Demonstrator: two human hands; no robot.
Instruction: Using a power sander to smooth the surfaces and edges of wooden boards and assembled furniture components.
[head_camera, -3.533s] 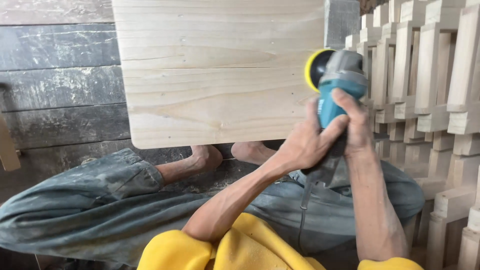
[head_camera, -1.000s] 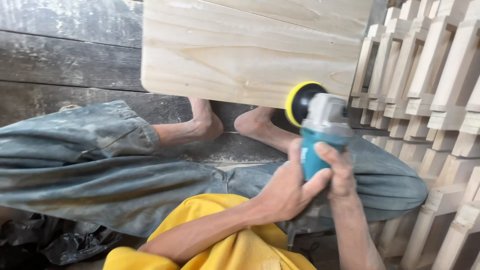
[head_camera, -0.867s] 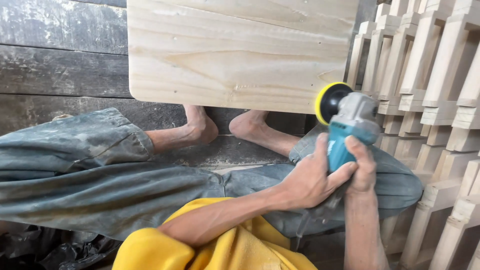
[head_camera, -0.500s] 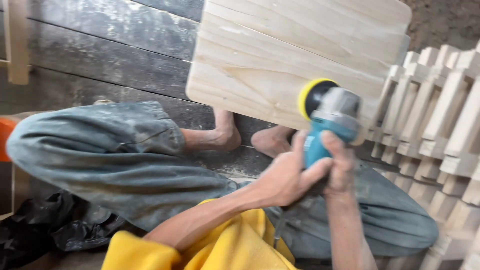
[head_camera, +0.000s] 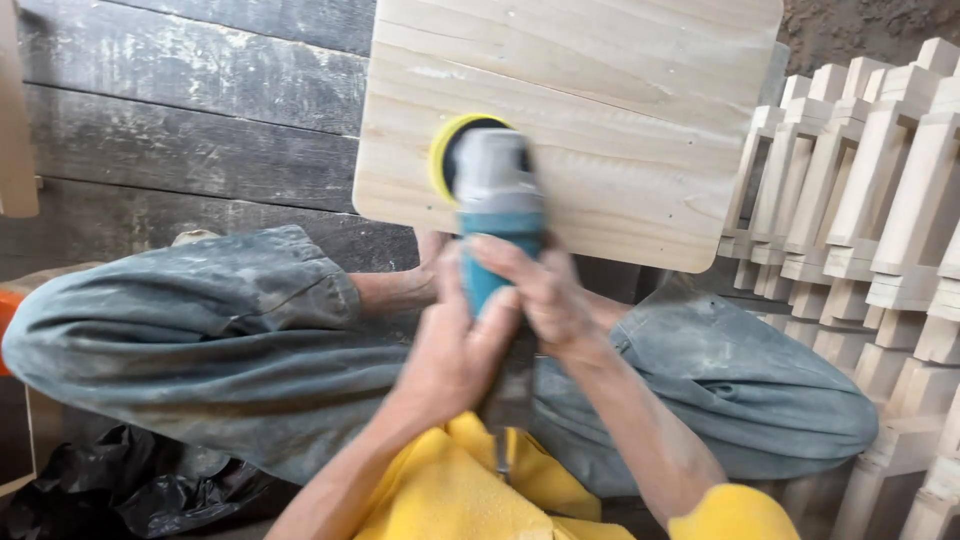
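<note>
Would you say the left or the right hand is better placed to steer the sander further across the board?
Probably the right hand: it grips the sander higher up its teal body, nearer the yellow pad on the wooden board. The left hand holds lower, towards the tool's rear.

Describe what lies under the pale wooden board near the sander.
Under the wooden board show dark floor planks and part of a bare foot. The rest of the feet and the board's support are covered.
</note>
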